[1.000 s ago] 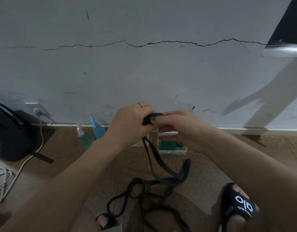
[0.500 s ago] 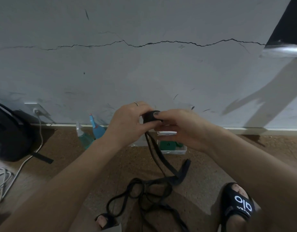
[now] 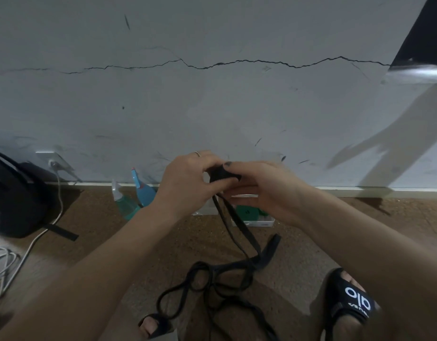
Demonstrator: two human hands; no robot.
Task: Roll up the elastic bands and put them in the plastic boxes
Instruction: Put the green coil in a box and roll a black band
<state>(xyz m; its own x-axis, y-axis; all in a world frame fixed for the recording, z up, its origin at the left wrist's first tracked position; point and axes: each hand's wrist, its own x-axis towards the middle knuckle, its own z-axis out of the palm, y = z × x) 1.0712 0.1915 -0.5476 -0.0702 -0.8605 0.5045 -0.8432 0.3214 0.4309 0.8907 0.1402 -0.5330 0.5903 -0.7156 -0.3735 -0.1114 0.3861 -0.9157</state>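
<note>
Both forearms reach forward from the lower corners and meet in front of the cracked grey wall (image 3: 212, 107), a little above its baseboard. The left hand (image 3: 188, 183), a thin ring on one finger, curls its fingers round the left side of a small black roll of elastic band (image 3: 223, 174). The right hand (image 3: 264, 190) pinches the roll from the other side, thumb under it and a dark-nailed fingertip on top, so the two hands touch around the roll.

From the roll, the loose tail of the band (image 3: 239, 232) hangs down in two strands toward the floor and joins a tangle of black loops (image 3: 212, 284) lying between the person's feet. A black slide sandal (image 3: 353, 303) sits right of the tangle; the toes of the other foot (image 3: 151, 327) show at its left.

Directly below the hands, against the baseboard, stands a clear plastic box (image 3: 259, 221) with a green roll (image 3: 247, 212) inside. Two spray bottles (image 3: 133, 198) lie left of the box. Further left along the wall are a black bag (image 3: 13, 198) and a white cable (image 3: 40, 235). Bare brown floor stretches right of the box.
</note>
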